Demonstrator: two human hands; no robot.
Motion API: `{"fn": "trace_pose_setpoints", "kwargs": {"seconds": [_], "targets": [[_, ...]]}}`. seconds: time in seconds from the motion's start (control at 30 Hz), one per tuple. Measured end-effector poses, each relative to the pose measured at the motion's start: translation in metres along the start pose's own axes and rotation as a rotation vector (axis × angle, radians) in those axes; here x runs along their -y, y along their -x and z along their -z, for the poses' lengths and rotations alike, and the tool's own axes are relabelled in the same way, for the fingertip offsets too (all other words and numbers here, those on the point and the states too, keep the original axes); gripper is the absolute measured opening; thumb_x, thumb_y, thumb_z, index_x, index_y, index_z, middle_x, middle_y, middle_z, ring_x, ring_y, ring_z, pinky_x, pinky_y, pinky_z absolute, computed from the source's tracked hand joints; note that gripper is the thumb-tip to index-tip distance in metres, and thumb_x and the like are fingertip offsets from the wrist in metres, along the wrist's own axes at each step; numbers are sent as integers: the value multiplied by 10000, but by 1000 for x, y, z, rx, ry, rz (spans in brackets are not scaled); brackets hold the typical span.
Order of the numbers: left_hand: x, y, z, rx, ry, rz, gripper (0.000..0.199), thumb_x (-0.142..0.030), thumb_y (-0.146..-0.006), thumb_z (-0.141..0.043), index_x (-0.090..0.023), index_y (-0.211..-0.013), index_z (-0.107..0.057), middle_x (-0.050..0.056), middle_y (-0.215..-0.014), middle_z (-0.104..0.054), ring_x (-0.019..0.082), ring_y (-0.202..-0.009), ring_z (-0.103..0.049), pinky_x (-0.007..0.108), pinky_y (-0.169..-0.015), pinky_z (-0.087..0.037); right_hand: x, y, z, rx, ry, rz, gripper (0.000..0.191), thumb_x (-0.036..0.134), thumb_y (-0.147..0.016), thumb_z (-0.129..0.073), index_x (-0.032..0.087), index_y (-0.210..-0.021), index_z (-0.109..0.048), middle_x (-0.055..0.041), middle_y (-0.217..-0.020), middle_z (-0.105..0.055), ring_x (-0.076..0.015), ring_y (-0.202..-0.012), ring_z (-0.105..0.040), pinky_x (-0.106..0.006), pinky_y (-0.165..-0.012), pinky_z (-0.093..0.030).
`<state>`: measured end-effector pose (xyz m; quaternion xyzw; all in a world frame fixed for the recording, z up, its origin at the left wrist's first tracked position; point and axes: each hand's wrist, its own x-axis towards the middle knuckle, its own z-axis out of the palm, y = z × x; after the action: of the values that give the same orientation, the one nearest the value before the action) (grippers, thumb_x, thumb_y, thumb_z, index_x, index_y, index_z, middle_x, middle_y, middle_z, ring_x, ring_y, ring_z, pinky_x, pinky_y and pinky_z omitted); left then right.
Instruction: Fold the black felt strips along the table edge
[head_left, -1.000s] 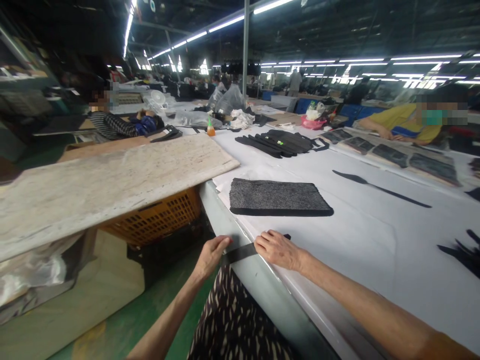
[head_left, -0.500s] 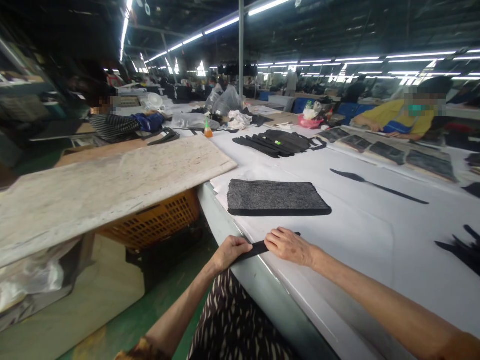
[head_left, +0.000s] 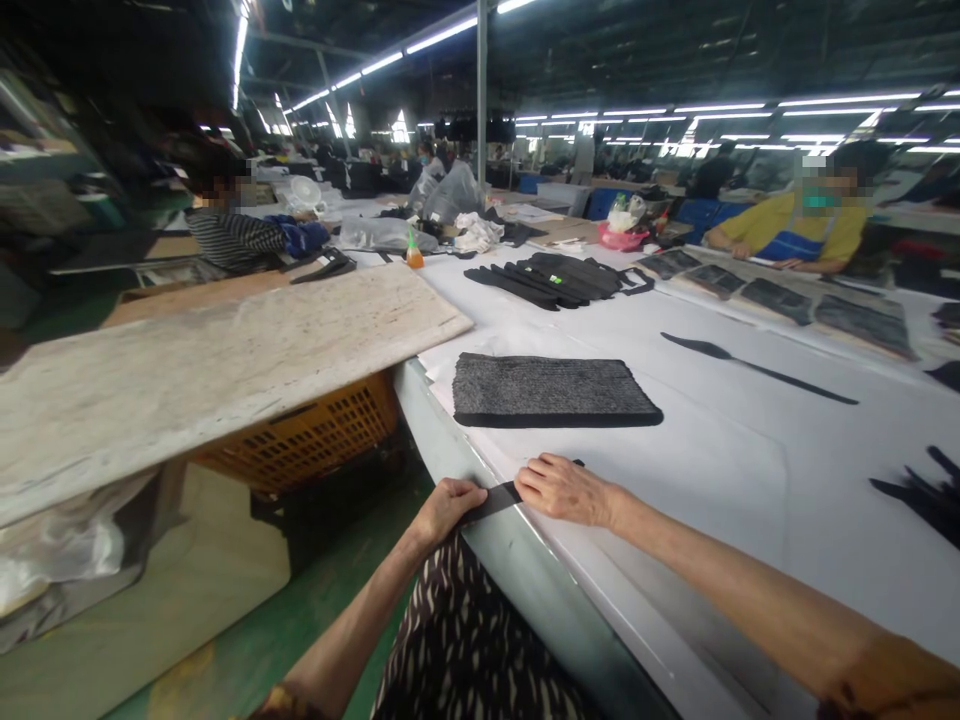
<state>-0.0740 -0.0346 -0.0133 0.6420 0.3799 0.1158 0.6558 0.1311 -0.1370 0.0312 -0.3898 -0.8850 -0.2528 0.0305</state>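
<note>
A black fabric strip runs between my two hands across the front edge of the white-covered table. My left hand pinches one end, just off the table's edge. Fingers bent, my right hand grips the strip over the tabletop, and a small dark tip of it shows beyond the knuckles. Past my hands lies a neat stack of dark strips, grey and rough on top with a smooth black front side.
Black fabric pieces lie fanned farther back, near a glue bottle. One long black piece lies at right. A pale board juts in above an orange crate. Co-workers sit at left and right.
Both hands have shifted slightly left with the strip. A longer length of it shows between them, and its face is turned more toward me.
</note>
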Motion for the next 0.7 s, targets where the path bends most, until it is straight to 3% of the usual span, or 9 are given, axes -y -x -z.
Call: {"fn": "trace_pose_setpoints", "kwargs": {"seconds": [0.23,0.4,0.7], "targets": [[2,2,0,-2,34,-12,458,-576,-596,-666,-155,-496,-515,-37,-459,-432,79,-448,-357,234,-449,-270,-3,34,3,-20,-54,-187,261,-32,-880,-382,111,-840,-596,-40,-779,-531,-156,-721,-454,-293,-661,-367],[6,-4,0,7,5,-10,439,-560,-606,-654,-163,-494,-503,-45,-454,-412,77,-437,-343,235,-441,-266,0,33,1,-64,-115,-289,231,25,-910,-400,117,-814,-589,-36,-762,-528,-158,-716,-450,-295,-664,-367],[31,14,36,-67,-150,33,486,-619,-604,-610,-164,-491,-483,-54,-451,-344,78,-447,-281,249,-455,-170,11,-11,-5,-90,-46,-86,207,2,-873,-436,126,-774,-569,-28,-746,-504,-153,-681,-431,-292,-598,-316]]}}
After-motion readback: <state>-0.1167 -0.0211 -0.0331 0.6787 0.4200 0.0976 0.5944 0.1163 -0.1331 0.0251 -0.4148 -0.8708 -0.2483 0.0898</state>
